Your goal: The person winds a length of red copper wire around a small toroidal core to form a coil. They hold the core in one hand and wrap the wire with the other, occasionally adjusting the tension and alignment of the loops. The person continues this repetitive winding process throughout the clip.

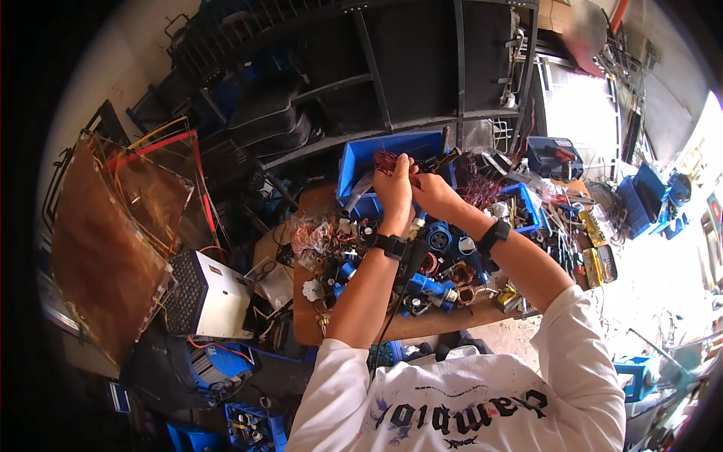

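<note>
The left hand (395, 185) is gripping dark-red wires (385, 160) over a blue bin (349, 167); the right hand (437, 196) is curling alongside, its hold unclear. Blue parts (431, 288) are cluttering the brown table (431, 324); a black rack (418, 75) is standing behind.

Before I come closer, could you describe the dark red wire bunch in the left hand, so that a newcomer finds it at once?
Start at the brown table, then look to the large blue bin at its far side. Seen against it, the left hand grips the dark red wire bunch. Being held sets it apart from the similar tangle lying to the right.
</note>
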The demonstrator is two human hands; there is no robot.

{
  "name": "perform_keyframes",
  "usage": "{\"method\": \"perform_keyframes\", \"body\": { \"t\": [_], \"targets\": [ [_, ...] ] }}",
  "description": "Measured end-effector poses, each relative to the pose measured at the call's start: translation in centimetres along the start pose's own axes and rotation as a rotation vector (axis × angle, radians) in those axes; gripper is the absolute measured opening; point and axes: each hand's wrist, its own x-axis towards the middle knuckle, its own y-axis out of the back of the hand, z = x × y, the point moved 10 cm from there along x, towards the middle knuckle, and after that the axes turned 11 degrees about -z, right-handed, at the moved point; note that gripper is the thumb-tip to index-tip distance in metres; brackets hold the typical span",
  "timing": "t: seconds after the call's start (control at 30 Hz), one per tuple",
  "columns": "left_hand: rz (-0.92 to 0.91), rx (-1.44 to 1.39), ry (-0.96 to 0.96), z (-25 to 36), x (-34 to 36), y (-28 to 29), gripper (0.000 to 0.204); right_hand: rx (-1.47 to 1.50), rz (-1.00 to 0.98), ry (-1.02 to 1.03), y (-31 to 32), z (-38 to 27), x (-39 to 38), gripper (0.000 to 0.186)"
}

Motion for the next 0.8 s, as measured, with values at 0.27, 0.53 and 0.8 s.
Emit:
{"method": "perform_keyframes", "body": {
  "t": [0.27, 0.53, 0.8],
  "targets": [
    [0.146, -0.055, 0.066, -1.7, 1.1, 2.1, 0.011, -0.404, 0.147, -0.063, 1.2, -1.0, -0.4, 0.030],
    [0.184, -0.092, -0.029, -1.6, 1.5, 3.7, 0.012, -0.714, 0.320, 0.185, 0.8, -4.3, -1.0, 0.037],
    [0.147, -0.090, -0.020, -0.1, -0.1, 3.5, 0.018, -0.194, -0.187, -0.079, -3.0, 1.9, 1.6, 0.031]
  ]
}}
